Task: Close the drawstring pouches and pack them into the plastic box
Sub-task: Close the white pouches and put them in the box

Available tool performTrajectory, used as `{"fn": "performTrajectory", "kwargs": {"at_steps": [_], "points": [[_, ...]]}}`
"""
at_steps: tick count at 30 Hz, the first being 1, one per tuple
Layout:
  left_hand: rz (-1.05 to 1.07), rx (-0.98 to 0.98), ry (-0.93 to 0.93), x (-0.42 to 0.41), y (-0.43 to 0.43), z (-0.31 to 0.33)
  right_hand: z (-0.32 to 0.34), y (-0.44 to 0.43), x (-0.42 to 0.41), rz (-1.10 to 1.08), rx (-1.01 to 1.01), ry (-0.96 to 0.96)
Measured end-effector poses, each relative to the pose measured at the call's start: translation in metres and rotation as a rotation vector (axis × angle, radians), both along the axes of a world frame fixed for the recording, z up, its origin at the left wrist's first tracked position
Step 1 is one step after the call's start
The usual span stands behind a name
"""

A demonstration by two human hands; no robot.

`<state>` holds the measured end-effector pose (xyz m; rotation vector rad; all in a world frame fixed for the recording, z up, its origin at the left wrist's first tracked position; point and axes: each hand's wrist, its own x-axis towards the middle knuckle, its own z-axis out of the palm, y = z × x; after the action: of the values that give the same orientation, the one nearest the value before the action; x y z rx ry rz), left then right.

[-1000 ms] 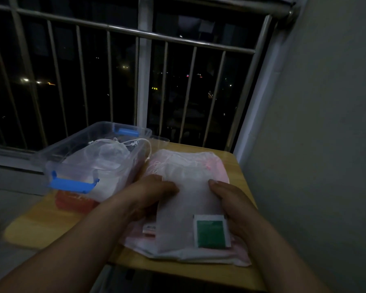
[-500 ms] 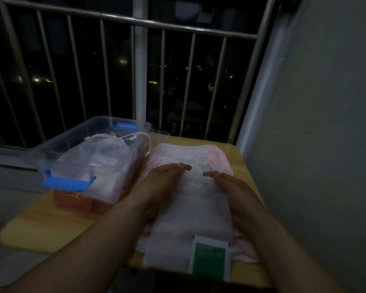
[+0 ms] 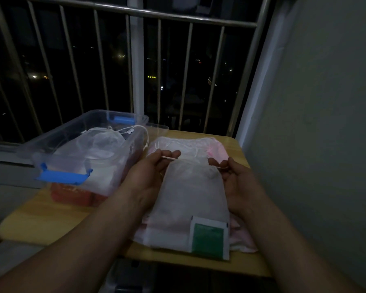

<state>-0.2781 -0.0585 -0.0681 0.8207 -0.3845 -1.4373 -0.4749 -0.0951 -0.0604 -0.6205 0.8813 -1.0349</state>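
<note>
Here, a wooden table (image 3: 51, 212) is seen set against a dark railing (image 3: 135, 12). On the table's left side an open, clear plastic box (image 3: 87, 117) with blue latches is placed, and closed pouches (image 3: 101, 144) are already laid inside it. Just beside the box, on the right half of the table, a pile (image 3: 217, 149) of flat white and pink pouches is stacked. The topmost pouch (image 3: 190, 199) is laid lengthwise upon the pile, and a green sachet (image 3: 208, 237) is seen at its near right corner. The pouch's mouth, at the far end, is flanked by both hands. One cord end (image 3: 170, 158) is pinched between the thumb and fingertips of the left hand (image 3: 148, 176). The other cord end (image 3: 220, 166) is pinched likewise by the right hand (image 3: 239, 182).

The mouth is only partly gathered, so the closing step is judged to be in hand. Next, the cords must be drawn outward and apart until the mouth is cinched, with the pouch kept from sliding. It would then be lifted leftward into the box.
</note>
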Motion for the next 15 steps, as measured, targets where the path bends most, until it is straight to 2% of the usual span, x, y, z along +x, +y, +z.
{"fn": "performTrajectory", "kwargs": {"at_steps": [8, 10, 13, 15], "points": [[0.051, -0.055, 0.211, -0.003, 0.001, 0.006, 0.004, 0.003, -0.002, -0.115, 0.047, -0.273], [0.062, -0.056, 0.228, -0.003, 0.0, 0.007, 0.004, 0.001, 0.0, -0.128, 0.032, -0.292], [0.038, -0.038, 0.082, -0.006, -0.001, 0.011, 0.004, 0.001, 0.001, -0.102, 0.048, -0.275], [0.016, -0.072, -0.154, -0.01, 0.001, 0.014, 0.004, 0.001, 0.003, -0.081, 0.019, -0.196]]}}
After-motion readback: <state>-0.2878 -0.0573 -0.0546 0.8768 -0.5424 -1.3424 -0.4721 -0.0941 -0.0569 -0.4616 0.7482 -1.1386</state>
